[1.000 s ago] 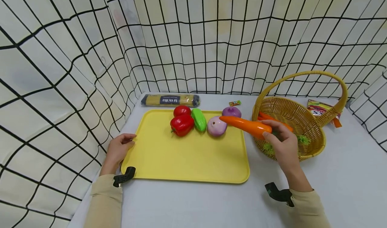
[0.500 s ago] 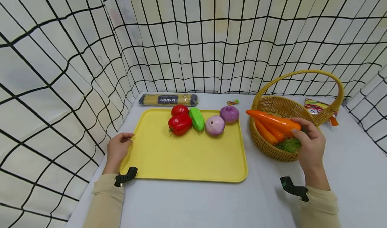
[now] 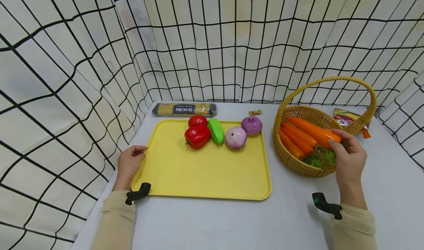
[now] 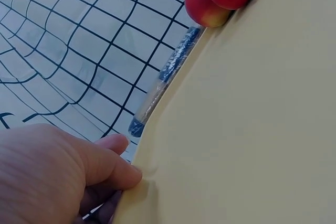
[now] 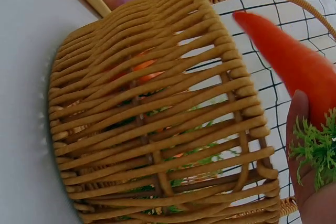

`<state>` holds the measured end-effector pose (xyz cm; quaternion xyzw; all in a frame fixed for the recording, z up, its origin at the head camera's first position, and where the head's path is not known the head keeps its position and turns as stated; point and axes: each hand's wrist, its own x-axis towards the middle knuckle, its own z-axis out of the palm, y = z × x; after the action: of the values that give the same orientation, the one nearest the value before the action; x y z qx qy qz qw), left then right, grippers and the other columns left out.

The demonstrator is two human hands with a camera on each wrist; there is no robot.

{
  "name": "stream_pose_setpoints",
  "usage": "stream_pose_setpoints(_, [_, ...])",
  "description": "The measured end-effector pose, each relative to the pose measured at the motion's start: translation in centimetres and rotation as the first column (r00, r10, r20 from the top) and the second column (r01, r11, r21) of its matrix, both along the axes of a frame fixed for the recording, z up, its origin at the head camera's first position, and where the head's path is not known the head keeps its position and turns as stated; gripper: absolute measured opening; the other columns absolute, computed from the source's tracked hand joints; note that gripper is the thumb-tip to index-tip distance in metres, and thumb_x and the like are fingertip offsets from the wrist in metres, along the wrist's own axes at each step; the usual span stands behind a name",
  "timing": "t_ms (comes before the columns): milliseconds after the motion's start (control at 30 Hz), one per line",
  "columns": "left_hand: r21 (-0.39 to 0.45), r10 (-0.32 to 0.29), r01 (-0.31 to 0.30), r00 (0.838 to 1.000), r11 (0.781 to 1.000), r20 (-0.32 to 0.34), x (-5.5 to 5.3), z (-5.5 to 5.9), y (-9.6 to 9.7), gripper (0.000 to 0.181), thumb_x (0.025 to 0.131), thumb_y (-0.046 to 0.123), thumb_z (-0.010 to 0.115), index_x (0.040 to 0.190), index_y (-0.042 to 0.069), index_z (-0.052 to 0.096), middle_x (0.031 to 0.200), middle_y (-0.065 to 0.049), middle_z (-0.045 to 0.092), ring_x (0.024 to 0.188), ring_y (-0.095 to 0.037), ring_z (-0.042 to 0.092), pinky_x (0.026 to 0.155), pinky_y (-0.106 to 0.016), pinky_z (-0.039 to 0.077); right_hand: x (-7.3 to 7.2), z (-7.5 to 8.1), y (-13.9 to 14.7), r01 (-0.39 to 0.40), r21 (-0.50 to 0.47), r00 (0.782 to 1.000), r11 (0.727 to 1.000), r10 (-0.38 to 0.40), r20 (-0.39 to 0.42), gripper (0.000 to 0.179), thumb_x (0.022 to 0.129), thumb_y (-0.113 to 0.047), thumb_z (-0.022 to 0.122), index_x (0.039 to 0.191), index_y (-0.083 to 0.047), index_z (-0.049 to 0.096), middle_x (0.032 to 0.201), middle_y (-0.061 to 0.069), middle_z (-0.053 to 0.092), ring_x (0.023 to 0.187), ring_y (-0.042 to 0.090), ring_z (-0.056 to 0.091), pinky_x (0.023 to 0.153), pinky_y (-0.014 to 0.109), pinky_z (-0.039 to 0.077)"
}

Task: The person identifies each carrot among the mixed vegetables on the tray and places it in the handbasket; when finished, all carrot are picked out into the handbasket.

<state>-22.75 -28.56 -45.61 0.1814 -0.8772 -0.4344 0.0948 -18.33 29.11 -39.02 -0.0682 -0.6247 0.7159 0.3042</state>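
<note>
In the head view my right hand (image 3: 352,159) grips an orange carrot (image 3: 311,129) by its thick end, pointed tip toward the back left, over the wicker basket (image 3: 293,164). The right wrist view shows the carrot (image 5: 291,59) above the basket's rim, its green leaves (image 5: 317,148) hanging by my palm. More carrots (image 3: 292,146) lie side by side inside, leafy ends toward me. My left hand (image 3: 130,165) holds the left edge of the yellow tray (image 3: 205,172); in the left wrist view the thumb presses its rim, other fingers partly hidden below.
On the tray's back half lie a red pepper (image 3: 197,136), a red round fruit (image 3: 197,120), a green vegetable (image 3: 216,131) and two purple onions (image 3: 236,137). Behind are a spaghetti pack (image 3: 184,109) and a small wrapped candy (image 3: 255,112). A colourful packet (image 3: 346,117) lies behind the basket; black netting surrounds the table.
My right hand has carried the carrot rightward from over the tray's right edge to the basket, then lowered it beside the other carrots. The left hand has stayed on the tray.
</note>
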Motion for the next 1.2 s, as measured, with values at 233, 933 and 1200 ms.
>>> stream_pose_setpoints(233, [0.006,-0.003,0.003,1.000,1.000,0.002,0.0,0.1,0.0,0.025,0.094,0.006,0.056,0.116,0.003,0.068,0.115,-0.017,0.065,0.100,-0.022,0.056,0.075,-0.025,0.042,-0.4,-0.7,0.2,0.047,0.231,0.978,0.972,-0.092,0.186,0.033,0.092,-0.014,0.067,0.124,-0.007,0.066,0.111,-0.002,0.062,0.096,0.012,0.053,0.077,0.006,0.046])
stream_pose_setpoints(933, [-0.011,-0.004,0.004,1.000,1.000,0.001,0.1,0.1,0.0,0.026,0.094,0.007,0.055,0.115,0.003,0.068,0.115,-0.018,0.066,0.100,-0.024,0.056,0.077,-0.027,0.041,-1.0,-0.9,0.3,0.071,0.425,0.834,0.903,-0.287,0.472,0.046,0.094,-0.036,0.062,0.138,-0.025,0.056,0.136,0.003,0.055,0.109,0.011,0.047,0.089,0.014,0.045])
stream_pose_setpoints(1200, [-0.017,-0.018,0.018,1.000,1.000,-0.002,0.1,0.1,0.0,0.026,0.094,0.007,0.055,0.116,0.003,0.068,0.116,-0.018,0.065,0.102,-0.024,0.056,0.078,-0.027,0.041,-1.1,-1.0,0.2,0.045,0.493,0.817,0.869,-0.316,0.482,0.049,0.095,-0.035,0.060,0.142,-0.022,0.053,0.140,0.005,0.052,0.114,0.016,0.046,0.084,0.013,0.044])
